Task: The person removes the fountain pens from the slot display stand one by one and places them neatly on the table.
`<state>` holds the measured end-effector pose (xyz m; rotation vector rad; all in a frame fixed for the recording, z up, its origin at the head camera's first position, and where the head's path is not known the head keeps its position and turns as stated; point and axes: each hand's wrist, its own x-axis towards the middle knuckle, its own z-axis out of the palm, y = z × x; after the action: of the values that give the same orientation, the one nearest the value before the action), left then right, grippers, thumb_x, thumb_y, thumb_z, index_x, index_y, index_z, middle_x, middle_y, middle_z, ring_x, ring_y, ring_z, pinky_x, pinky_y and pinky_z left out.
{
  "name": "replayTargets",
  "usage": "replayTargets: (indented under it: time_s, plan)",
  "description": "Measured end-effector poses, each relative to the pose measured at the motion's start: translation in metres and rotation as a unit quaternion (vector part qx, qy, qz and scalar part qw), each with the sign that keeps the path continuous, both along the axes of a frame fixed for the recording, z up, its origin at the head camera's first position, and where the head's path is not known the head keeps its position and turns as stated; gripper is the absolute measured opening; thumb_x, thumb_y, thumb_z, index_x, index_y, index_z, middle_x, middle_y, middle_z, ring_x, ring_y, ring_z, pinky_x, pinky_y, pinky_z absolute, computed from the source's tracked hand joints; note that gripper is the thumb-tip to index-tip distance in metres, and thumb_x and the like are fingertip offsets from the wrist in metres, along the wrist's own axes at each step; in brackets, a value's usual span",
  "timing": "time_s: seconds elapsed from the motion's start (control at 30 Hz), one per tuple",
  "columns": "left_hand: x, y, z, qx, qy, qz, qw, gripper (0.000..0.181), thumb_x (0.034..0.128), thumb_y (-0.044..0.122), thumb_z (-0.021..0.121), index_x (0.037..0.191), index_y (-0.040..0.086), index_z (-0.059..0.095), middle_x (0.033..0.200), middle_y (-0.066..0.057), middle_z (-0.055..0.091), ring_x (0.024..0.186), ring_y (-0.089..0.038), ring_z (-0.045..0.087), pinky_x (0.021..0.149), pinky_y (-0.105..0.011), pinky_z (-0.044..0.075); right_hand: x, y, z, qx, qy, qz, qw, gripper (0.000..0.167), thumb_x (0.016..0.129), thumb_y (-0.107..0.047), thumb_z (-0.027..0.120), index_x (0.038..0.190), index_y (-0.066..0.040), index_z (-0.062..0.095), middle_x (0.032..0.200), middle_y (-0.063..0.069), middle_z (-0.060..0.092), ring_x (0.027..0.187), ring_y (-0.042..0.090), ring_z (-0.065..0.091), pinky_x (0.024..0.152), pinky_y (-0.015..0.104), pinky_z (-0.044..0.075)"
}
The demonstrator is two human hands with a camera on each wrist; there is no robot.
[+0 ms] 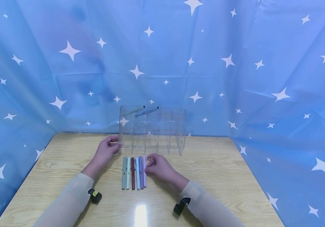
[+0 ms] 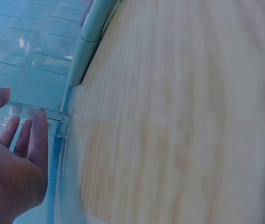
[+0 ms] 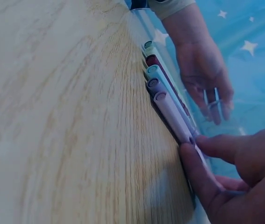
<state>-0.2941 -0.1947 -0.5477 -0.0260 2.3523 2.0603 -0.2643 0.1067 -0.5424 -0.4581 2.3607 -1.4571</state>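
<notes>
Head view: six pens lie side by side on the wooden table [image 1: 222, 176], just in front of a clear divided rack [image 1: 163, 146]. Left to right it's a teal pen [image 1: 124, 176], pale green pen [image 1: 128, 179], dark red pen [image 1: 133, 176], light blue pen [image 1: 138, 179], purple pen [image 1: 141, 176] and lilac pen [image 1: 145, 178]. Two more, a greenish pen [image 1: 135, 110] and a bluish pen [image 1: 150, 110], sit tilted in the rack's upper left. Left hand [image 1: 107, 148] has the rack's left edge; right hand [image 1: 160, 165] is at the lilac one.

Left wrist: thumb and fingers sit either side of the rack's clear edge, pinching it, teal pen close by.

Right wrist: thumb and index pinch the lilac pen, which is at the row's end.
</notes>
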Motion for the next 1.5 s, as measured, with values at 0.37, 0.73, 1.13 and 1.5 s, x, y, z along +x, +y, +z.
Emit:
replayTargets:
  time_s: [0.37,0.73,1.13,1.5]
  plan:
    - [0.001,0.0,0.002,-0.009,0.007,0.006,0.9999,0.048,0.1095,0.018,0.072,0.151,-0.002,0.057,0.142,-0.025,0.065,0.126,-0.034,0.067,0.1,-0.035,0.064,-0.004,0.006,0.01,-0.016,0.011,-0.02,0.9996,0.063,0.093,-0.005,0.086,0.148,0.008,0.057,0.105,0.009,0.073,0.089,0.02,0.073,0.082,0.032,0.067]
    - [-0.001,0.001,0.001,0.007,0.0,0.002,1.0,0.053,0.1093,0.018,0.073,0.153,-0.005,0.054,0.152,-0.03,0.058,0.126,-0.037,0.067,0.098,-0.037,0.065,-0.019,0.009,0.046,-0.097,0.067,-0.082,0.9897,0.043,0.1,-0.011,0.081,0.139,0.0,0.065,0.112,0.013,0.073,0.091,0.027,0.076,0.086,0.045,0.069]
    - [0.002,0.002,0.004,0.004,-0.001,0.001,1.0,0.051,0.1094,0.018,0.072,0.152,-0.005,0.055,0.149,-0.027,0.059,0.125,-0.036,0.067,0.099,-0.037,0.065,-0.058,0.0,0.108,-0.176,0.151,-0.167,0.9583,0.059,0.102,-0.02,0.082,0.154,-0.013,0.055,0.146,0.003,0.063,0.122,0.025,0.07,0.101,0.042,0.063]
    - [0.001,0.001,0.003,0.007,0.0,-0.004,1.0,0.052,0.1105,0.017,0.071,0.154,-0.006,0.053,0.151,-0.028,0.057,0.128,-0.039,0.065,0.101,-0.04,0.065,-0.098,-0.02,0.124,-0.188,0.14,-0.151,0.9603,0.073,0.103,-0.023,0.082,0.163,-0.002,0.047,0.158,0.014,0.055,0.114,0.027,0.075,0.098,0.041,0.066]
